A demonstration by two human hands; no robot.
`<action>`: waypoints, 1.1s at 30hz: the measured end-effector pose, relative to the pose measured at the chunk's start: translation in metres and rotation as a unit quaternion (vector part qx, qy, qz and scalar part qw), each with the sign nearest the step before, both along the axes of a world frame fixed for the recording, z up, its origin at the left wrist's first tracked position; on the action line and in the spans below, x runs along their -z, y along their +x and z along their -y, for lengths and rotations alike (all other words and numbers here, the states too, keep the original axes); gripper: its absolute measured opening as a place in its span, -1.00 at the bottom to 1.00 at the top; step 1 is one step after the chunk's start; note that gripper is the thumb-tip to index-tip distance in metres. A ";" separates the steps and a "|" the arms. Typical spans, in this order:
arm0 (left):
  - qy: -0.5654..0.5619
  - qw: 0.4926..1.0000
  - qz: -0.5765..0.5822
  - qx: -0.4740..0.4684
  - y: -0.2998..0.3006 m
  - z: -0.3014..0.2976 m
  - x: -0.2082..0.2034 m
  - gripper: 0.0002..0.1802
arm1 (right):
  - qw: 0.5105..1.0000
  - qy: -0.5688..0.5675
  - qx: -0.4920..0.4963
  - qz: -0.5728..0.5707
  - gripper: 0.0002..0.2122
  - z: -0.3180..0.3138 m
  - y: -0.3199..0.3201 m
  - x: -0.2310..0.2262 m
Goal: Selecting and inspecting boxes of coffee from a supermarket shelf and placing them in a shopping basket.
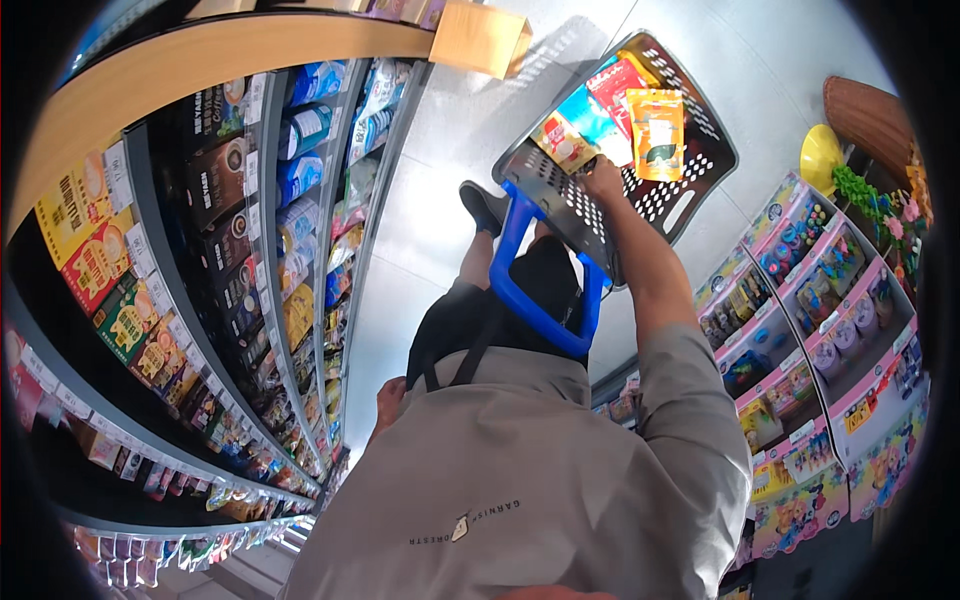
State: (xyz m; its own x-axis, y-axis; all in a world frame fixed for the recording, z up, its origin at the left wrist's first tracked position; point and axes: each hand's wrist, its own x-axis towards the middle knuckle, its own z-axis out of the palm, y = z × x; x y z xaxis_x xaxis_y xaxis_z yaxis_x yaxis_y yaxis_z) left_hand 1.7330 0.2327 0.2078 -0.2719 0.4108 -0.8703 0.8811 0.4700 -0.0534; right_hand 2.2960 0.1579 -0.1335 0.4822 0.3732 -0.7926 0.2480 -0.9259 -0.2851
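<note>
A dark grey shopping basket (pixel 715 130) with a perforated rim stands in front of me, its blue handle (pixel 545 322) tilted toward my body. My right hand (pixel 603 183) is at its near side, fingers closed at the corner of a small yellow-and-red pack (pixel 563 142); the fingertips are partly hidden. Inside lie an orange pouch (pixel 656 135), a red pack (pixel 618 95) and a light blue-and-white pack (pixel 597 125), overlapping one another. My left hand (pixel 388 402) hangs low beside my left hip, mostly hidden by my grey shirt, its fingers not clear.
On my left, long curved shelves (pixel 262 200) hold boxes and bags of packaged goods. A wooden block (pixel 480 40) juts from the shelf end. To the right is a pink display rack (pixel 800 330) of small toys, with a yellow hat (pixel 820 158) and a brown woven object (pixel 865 120) beyond.
</note>
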 end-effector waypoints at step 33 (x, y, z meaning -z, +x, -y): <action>-0.022 0.991 -0.017 -0.133 -0.074 0.048 0.018 -0.67 | 0.995 -0.032 0.097 0.023 -0.52 -0.032 -0.027 0.071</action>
State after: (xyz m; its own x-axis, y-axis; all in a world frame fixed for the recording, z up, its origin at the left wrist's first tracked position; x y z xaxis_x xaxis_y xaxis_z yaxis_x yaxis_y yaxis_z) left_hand 1.6588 0.1850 0.1895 -0.3945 0.2833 -0.8741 0.7240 0.6816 -0.1058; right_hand 2.2693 0.1901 -0.2043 0.5765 0.2198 -0.7870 0.0748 -0.9733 -0.2170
